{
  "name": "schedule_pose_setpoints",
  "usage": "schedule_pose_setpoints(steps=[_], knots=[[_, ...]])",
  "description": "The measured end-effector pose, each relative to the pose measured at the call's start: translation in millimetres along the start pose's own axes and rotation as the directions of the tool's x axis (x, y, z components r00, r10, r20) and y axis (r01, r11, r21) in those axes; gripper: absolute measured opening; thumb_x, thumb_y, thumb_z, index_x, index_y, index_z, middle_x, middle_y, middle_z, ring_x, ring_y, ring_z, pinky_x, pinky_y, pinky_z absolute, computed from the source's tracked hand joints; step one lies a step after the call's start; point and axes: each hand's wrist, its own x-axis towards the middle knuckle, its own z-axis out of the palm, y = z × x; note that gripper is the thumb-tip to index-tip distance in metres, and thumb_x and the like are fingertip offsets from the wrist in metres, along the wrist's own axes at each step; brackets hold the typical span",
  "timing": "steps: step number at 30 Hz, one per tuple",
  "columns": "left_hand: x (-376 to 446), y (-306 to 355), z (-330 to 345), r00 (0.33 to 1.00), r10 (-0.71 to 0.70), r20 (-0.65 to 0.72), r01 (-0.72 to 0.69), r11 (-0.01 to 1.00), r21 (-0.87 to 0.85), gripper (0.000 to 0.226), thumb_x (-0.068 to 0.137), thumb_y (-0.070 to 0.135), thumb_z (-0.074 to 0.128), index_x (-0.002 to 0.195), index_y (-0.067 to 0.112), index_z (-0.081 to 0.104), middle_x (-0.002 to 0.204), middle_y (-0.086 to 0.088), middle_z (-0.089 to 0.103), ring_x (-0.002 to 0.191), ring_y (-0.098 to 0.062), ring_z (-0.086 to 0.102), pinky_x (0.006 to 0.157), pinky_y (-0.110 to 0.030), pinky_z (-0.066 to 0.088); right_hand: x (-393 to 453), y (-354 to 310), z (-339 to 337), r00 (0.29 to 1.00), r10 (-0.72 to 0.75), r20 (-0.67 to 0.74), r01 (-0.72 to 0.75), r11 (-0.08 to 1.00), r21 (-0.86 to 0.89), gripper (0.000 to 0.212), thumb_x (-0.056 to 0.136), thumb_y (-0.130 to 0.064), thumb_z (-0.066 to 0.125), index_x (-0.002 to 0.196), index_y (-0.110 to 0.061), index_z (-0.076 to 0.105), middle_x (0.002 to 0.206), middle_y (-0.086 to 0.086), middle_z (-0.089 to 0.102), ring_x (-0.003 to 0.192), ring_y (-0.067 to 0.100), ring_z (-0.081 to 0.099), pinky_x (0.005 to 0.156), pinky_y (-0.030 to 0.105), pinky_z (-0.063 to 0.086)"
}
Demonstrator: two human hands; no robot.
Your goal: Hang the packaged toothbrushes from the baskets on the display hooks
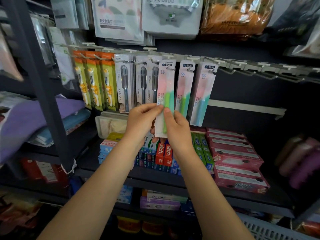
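Observation:
A packaged toothbrush (165, 87) with a pink and green card stands upright in front of the display rail, its top at a hook (168, 61). My left hand (141, 121) pinches its lower left edge. My right hand (176, 127) pinches its lower right side. Two more packs of the same kind (185, 85) (202, 94) hang just to the right. Grey toothbrush packs (124, 84) and orange and green children's packs (94, 82) hang to the left. Whether the held pack's hole is on the hook is hidden.
Bare hooks (259, 73) run along the rail to the right. Toothpaste boxes (232, 156) fill the shelf below my hands. A grey plastic basket (270, 230) shows at the bottom right. A dark shelf post (39, 80) stands at the left.

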Motion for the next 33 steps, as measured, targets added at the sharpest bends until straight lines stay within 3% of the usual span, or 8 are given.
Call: schedule_pose_setpoints(steps=[3, 5, 8, 14, 21, 24, 29, 33], knots=[[1, -13, -3, 1.0, 0.012, -0.022, -0.01, 0.998, 0.067, 0.012, 0.095, 0.024, 0.07, 0.088, 0.016, 0.077, 0.069, -0.002, 0.07, 0.054, -0.019, 0.063, 0.042, -0.027, 0.048, -3, 15, -3, 0.998, 0.054, 0.012, -0.054, 0.998, -0.018, 0.038, 0.107, -0.031, 0.047, 0.113, 0.006, 0.054, 0.082, 0.016, 0.073, 0.055, 0.03, 0.066, 0.058, 0.058, 0.052], [1, -31, -7, 0.998, 0.004, -0.069, 0.004, 0.992, 0.124, 0.01, 0.093, 0.024, 0.072, 0.085, 0.02, 0.077, 0.074, 0.007, 0.073, 0.064, -0.004, 0.067, 0.056, -0.018, 0.051, -5, 34, -6, 0.993, 0.116, 0.01, -0.116, 0.993, -0.032, 0.039, 0.107, -0.032, 0.048, 0.114, 0.006, 0.053, 0.091, 0.024, 0.072, 0.052, 0.025, 0.066, 0.049, 0.038, 0.047], [-2, -60, -11, 0.995, -0.041, -0.09, 0.055, 0.985, 0.163, 0.007, 0.091, 0.026, 0.074, 0.087, 0.021, 0.077, 0.079, 0.009, 0.074, 0.068, 0.005, 0.065, 0.06, -0.007, 0.048, -6, 59, -7, 0.982, 0.188, -0.013, -0.189, 0.982, -0.02, 0.039, 0.106, -0.036, 0.048, 0.11, 0.002, 0.056, 0.085, 0.018, 0.074, 0.051, 0.022, 0.064, 0.043, 0.027, 0.044], [22, -87, -7, 0.99, -0.098, -0.099, 0.12, 0.963, 0.242, 0.022, 0.091, 0.036, 0.072, 0.097, 0.015, 0.078, 0.087, 0.005, 0.075, 0.079, -0.004, 0.067, 0.064, -0.014, 0.047, 20, 82, -9, 0.969, 0.237, -0.064, -0.239, 0.971, -0.019, 0.035, 0.106, -0.038, 0.046, 0.105, -0.007, 0.063, 0.076, 0.009, 0.068, 0.048, 0.018, 0.062, 0.04, 0.023, 0.041], [72, -103, 9, 0.978, -0.106, -0.177, 0.154, 0.946, 0.284, 0.017, 0.09, 0.037, 0.074, 0.087, 0.02, 0.075, 0.075, 0.01, 0.07, 0.065, 0.003, 0.061, 0.053, -0.005, 0.045, 75, 99, -12, 0.956, 0.269, -0.119, -0.272, 0.962, -0.015, 0.04, 0.106, -0.038, 0.048, 0.108, 0.001, 0.062, 0.086, 0.016, 0.069, 0.052, 0.016, 0.063, 0.042, 0.019, 0.044], [83, -110, 12, 0.978, -0.095, -0.183, 0.146, 0.946, 0.29, 0.02, 0.092, 0.035, 0.072, 0.094, 0.016, 0.077, 0.077, 0.009, 0.071, 0.064, 0.005, 0.062, 0.056, -0.006, 0.046, 92, 110, -13, 0.954, 0.281, -0.103, -0.286, 0.957, -0.04, 0.043, 0.105, -0.043, 0.048, 0.107, -0.003, 0.062, 0.095, 0.018, 0.073, 0.062, 0.02, 0.067, 0.048, 0.022, 0.048], [78, -116, 5, 0.986, -0.079, -0.145, 0.123, 0.938, 0.323, 0.006, 0.094, 0.027, 0.071, 0.092, 0.021, 0.072, 0.084, 0.011, 0.069, 0.079, 0.001, 0.063, 0.072, -0.017, 0.049, 77, 114, -22, 0.935, 0.352, -0.039, -0.354, 0.93, -0.101, 0.047, 0.105, -0.043, 0.049, 0.115, 0.001, 0.06, 0.077, 0.008, 0.07, 0.051, 0.016, 0.064, 0.048, 0.027, 0.047], [35, -140, -13, 0.994, -0.056, -0.092, 0.087, 0.916, 0.391, 0.001, 0.092, 0.027, 0.072, 0.092, 0.028, 0.07, 0.089, 0.012, 0.07, 0.087, -0.005, 0.066, 0.075, -0.016, 0.05, 25, 125, -45, 0.934, 0.356, -0.02, -0.355, 0.921, -0.163, 0.043, 0.103, -0.038, 0.055, 0.107, 0.005, 0.058, 0.072, 0.008, 0.07, 0.051, 0.02, 0.063, 0.046, 0.029, 0.046]])
